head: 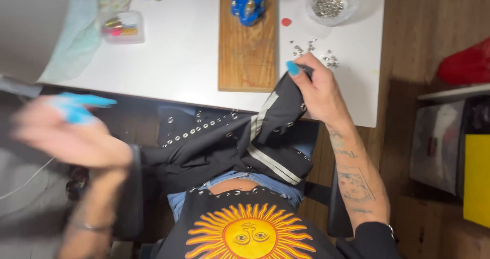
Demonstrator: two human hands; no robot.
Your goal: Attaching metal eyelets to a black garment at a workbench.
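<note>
While the right hand pinches the black studded garment at the counter edge, the blurred left hand hangs open, empty, well apart.

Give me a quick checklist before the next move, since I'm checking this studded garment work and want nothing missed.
1. Right hand grips the black studded fabric garment with grey stripes: ok.
2. Left hand free of objects: cannot tell, it is blurred.
3. Loose small silver studs lie on the white table beside the right hand: ok.
4. Clear round container of studs upright: ok.
5. Blue tool rests on the wooden board: ok.
</note>
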